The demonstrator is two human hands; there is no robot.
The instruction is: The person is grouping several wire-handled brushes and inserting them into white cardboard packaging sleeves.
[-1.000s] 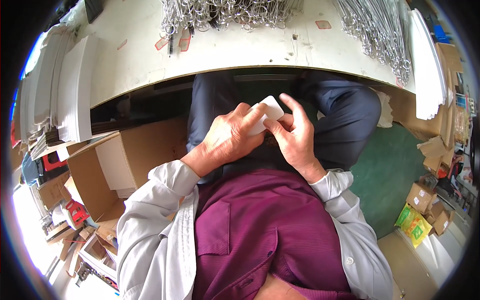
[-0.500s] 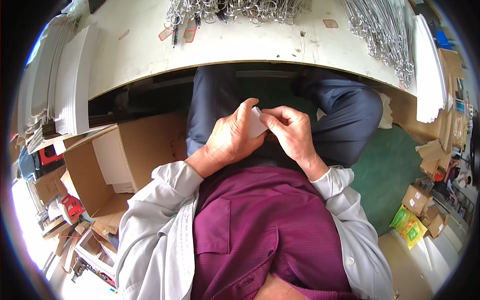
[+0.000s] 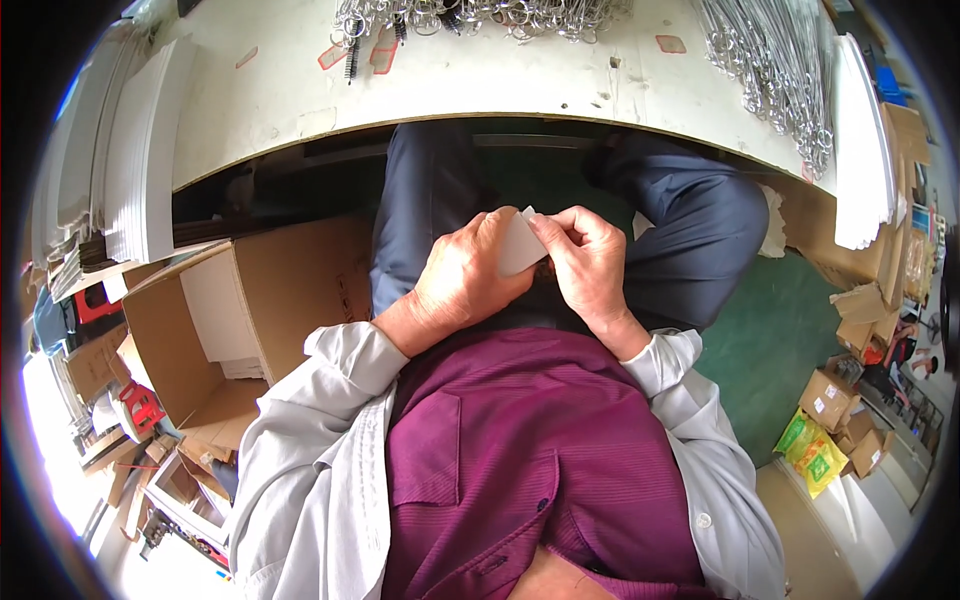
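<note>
Above my lap I hold a small white paper carton (image 3: 519, 246), whose long side is mostly hidden behind my fingers. My left hand (image 3: 463, 262) is closed round it, the thumb along its near side. At its upper right edge my right hand (image 3: 584, 262) pinches a small raised corner or flap between thumb and forefinger. Both hands are in front of the table edge, between my knees. Whether anything is inside the carton cannot be seen.
On the white table (image 3: 480, 85) lie a heap of wire-handled brushes (image 3: 480, 18) and a bundle of looped metal wires (image 3: 775, 90). Stacks of white card stand at left (image 3: 145, 150) and right (image 3: 862, 150). An open cardboard box (image 3: 290, 300) sits at my left.
My right fingers have shifted slightly up and right along the carton's edge, and more of its white face shows. The left hand keeps its hold.
</note>
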